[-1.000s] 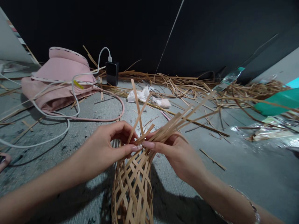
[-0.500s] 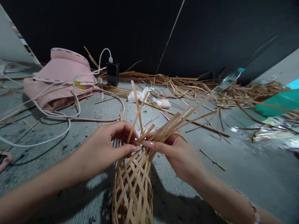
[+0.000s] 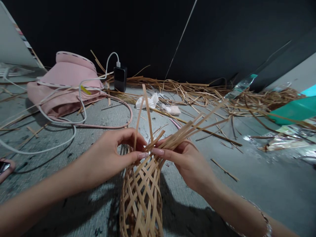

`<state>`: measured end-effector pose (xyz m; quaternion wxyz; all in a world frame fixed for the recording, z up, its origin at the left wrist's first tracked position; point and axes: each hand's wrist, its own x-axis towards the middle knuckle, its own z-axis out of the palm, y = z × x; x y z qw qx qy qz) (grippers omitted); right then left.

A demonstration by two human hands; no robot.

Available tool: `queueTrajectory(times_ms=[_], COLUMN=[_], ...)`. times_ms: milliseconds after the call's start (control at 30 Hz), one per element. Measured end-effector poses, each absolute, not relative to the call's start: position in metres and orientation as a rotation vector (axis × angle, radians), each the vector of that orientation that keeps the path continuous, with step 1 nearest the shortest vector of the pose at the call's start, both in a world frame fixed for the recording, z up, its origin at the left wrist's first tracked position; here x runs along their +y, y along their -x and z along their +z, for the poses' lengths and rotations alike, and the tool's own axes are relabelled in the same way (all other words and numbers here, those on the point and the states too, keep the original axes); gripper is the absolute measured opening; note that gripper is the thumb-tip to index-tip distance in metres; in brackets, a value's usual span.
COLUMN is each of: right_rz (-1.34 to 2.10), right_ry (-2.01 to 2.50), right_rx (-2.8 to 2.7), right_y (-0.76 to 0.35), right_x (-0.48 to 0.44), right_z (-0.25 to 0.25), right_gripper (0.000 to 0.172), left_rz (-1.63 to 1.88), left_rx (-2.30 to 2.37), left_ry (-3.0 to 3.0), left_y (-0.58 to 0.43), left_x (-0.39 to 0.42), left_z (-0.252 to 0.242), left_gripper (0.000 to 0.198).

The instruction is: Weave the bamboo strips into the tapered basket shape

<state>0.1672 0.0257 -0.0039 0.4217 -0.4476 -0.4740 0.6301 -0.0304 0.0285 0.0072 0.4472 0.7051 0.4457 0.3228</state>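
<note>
One tan open-weave basket of flat strips point(image 3: 142, 200); at its top, one bare left hand point(image 3: 107, 151) and one bare right hand point(image 3: 190, 161). Beyond the basket, leftward: one pink cloth visor hat point(image 3: 71, 70), one black box-shaped device point(image 3: 120, 79). Rightward: one clear plastic bottle point(image 3: 240, 87).

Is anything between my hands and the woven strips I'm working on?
Nothing visible: your left hand and right hand both touch the strips at the top of the woven piece. The white tissue lies beyond them, not between.
</note>
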Motion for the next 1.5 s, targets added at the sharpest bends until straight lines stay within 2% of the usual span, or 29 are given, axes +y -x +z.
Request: queueTrajectory(times_ms=[333, 867, 1367, 1500], right_rz=[1.605, 1.537, 1.572, 1.523], right_ry=[1.12, 1.107, 0.982, 1.068], right_rx=[-1.191, -1.321, -1.33, -1.276], right_y=[-0.1671, -0.1716, -0.1695, -0.1683], right_x=[0.0263, 0.0264, 0.0288, 0.03], right_z=[-0.0045, -0.0083, -0.0101, -0.0129], right_gripper=[0.012, 0.005, 0.007, 0.014], left_rz=[0.797, 0.842, 0.823, 0.819], left_rx=[1.099, 1.169, 1.161, 1.161], left_ry=[-1.768, -1.856, -1.845, -1.86], left_y=[0.0307, 0.0261, 0.0261, 0.0252], left_x=[0.0273, 0.0253, 0.0276, 0.0262], left_z=[0.0092, 0.0065, 0.0055, 0.0071], left_gripper=[0.008, 0.011, 0.01, 0.01])
